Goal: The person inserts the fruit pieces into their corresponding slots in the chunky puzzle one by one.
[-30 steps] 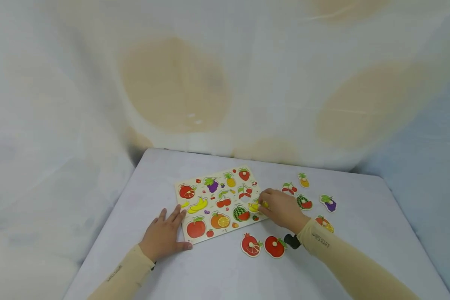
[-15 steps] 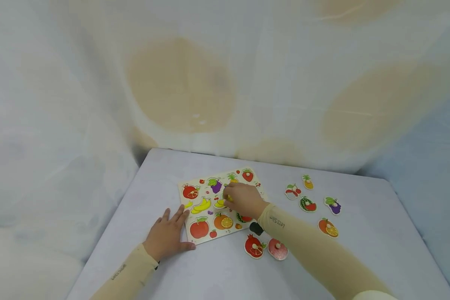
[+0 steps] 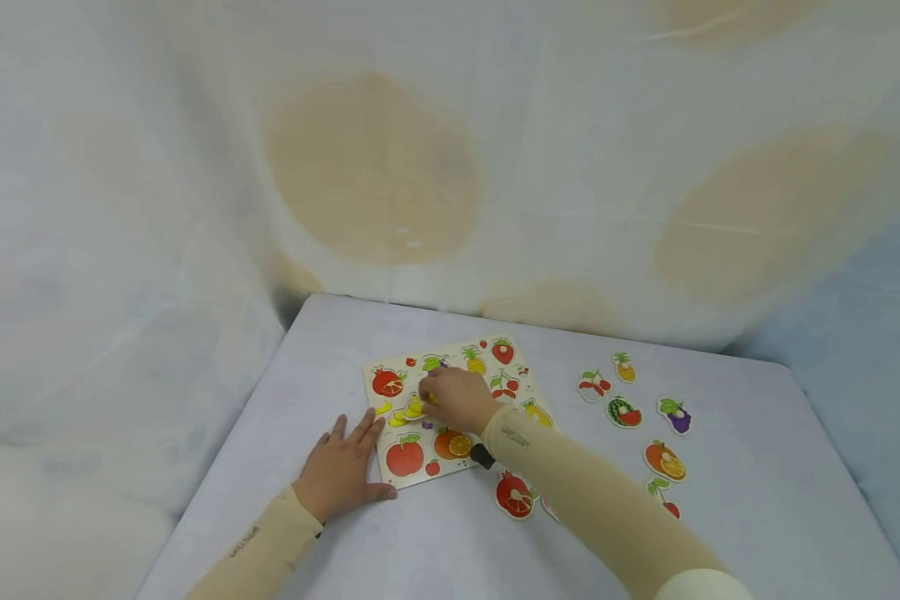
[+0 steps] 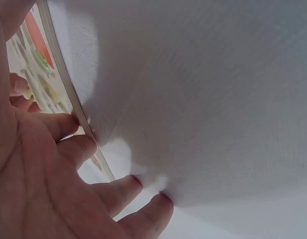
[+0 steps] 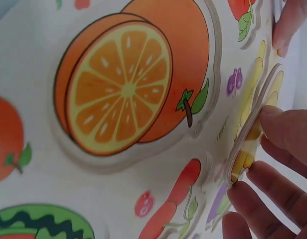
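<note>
Since the earlier frame, I see the right hand (image 3: 459, 400) has moved left across the board (image 5: 118, 190), pinching a thin, pale-edged yellow banana piece (image 5: 250, 149) tilted over the printed bananas (image 5: 253, 82). The left hand (image 3: 337, 475) spreads its fingers at the board's edge. White table (image 3: 435, 550); pale, tan-blotched drapes (image 3: 555, 167) behind.

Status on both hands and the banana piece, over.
Right hand holding banana piece, tilted over board. Left hand touching board's edge. Piece not yet seated; nothing visibly blocking.
</note>
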Demonstrator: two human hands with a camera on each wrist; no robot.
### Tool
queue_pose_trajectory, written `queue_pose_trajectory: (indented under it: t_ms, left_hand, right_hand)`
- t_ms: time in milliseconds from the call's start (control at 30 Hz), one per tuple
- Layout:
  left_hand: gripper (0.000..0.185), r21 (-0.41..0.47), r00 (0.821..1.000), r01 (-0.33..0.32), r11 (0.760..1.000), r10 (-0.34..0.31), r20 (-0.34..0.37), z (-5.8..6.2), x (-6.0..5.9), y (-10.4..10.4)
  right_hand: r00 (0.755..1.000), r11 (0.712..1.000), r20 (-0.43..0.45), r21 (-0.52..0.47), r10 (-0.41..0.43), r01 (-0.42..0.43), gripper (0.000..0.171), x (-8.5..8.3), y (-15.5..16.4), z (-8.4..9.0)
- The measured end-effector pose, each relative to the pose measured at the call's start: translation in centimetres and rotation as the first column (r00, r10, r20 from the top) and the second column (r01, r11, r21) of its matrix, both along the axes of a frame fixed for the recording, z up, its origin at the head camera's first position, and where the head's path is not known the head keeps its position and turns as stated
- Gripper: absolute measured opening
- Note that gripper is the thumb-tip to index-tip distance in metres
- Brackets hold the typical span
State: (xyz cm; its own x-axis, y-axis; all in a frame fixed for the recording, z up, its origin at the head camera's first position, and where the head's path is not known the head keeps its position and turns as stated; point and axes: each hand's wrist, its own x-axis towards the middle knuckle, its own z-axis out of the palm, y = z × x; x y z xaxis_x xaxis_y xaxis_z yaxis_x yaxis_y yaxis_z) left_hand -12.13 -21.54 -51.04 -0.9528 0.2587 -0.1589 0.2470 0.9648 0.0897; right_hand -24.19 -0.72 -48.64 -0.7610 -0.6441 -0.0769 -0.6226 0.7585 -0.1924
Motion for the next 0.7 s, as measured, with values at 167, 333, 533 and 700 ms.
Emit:
queue_pose_trajectory:
  t_ms: [167,333,533,700]
  left_hand:
    - [0.110,-0.005,1.000,0.003,1.000,-0.003,-0.008,0.2,0.1,0.0]
    - [0.110,0.002,1.000,-0.003,1.000,0.003,0.001,0.5,0.1,0.2]
    - [0.111,-0.008,1.000,0.000,1.000,0.000,-0.006,0.4,0.0,0.2]
    - [0.110,-0.009,1.000,0.006,1.000,-0.006,-0.017,0.2,0.0,0.1]
  right_hand:
    - [0.999,0.999,-0.026,0.005,0.040,-0.040,0.022,-0.2,-0.8,-0.6]
    - [0.999,0.999,-0.016,0.021,0.050,-0.050,0.023,-0.2,-1.4,-0.7]
    - [0.997,0.997,-0.036,0.036,0.068,-0.067,0.024,-0.1,-1.8,-0.9]
    - [0.996,0.997,-0.041,0.004,0.079,-0.079,0.023,0.0,-2.0,-1.2]
